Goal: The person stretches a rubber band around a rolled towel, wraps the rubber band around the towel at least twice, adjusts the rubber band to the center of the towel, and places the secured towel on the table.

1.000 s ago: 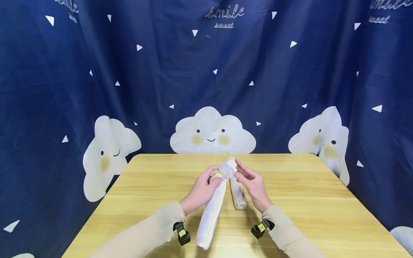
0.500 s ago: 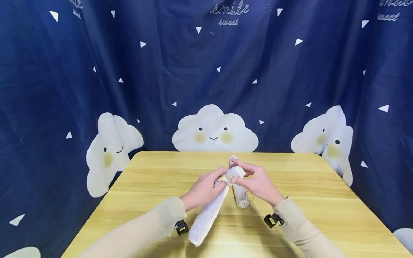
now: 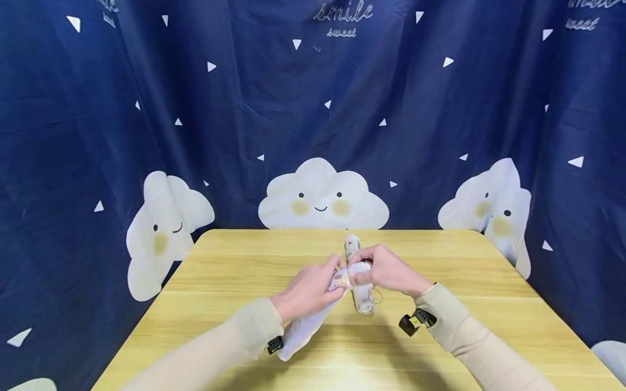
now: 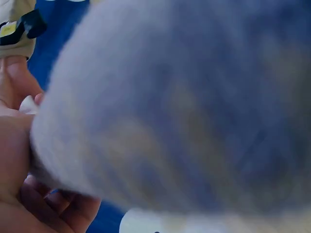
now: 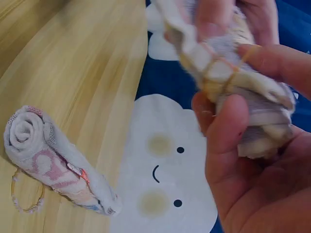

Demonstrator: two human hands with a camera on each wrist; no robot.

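Observation:
A pale, patterned towel [image 3: 304, 332], rolled up, slants through both hands, with its near end toward the lower left. My left hand [image 3: 308, 291] grips the roll close to its far end. At that end my right hand [image 3: 391, 271] pinches with thumb and forefinger. The right wrist view shows a thin yellowish elastic band [image 5: 226, 84] around this end, the right fingers at its strands. Behind the hands lies a second rolled towel [image 3: 364, 300] on the table, partly covered in the head view. The held towel fills most of the left wrist view, blurred [image 4: 146, 107].
A loose loop-shaped elastic band [image 5: 14, 189] lies beside the second towel on the wooden table [image 3: 464, 315]. Dark blue curtain [image 3: 235, 108] with smiling clouds hangs around the table's back and sides. Each wrist wears a small black camera [image 3: 411, 324].
The held towel has swung, its near end going left and upward. My right hand has gone from half-open fingers beside the far end to pinching there. The second towel stays put.

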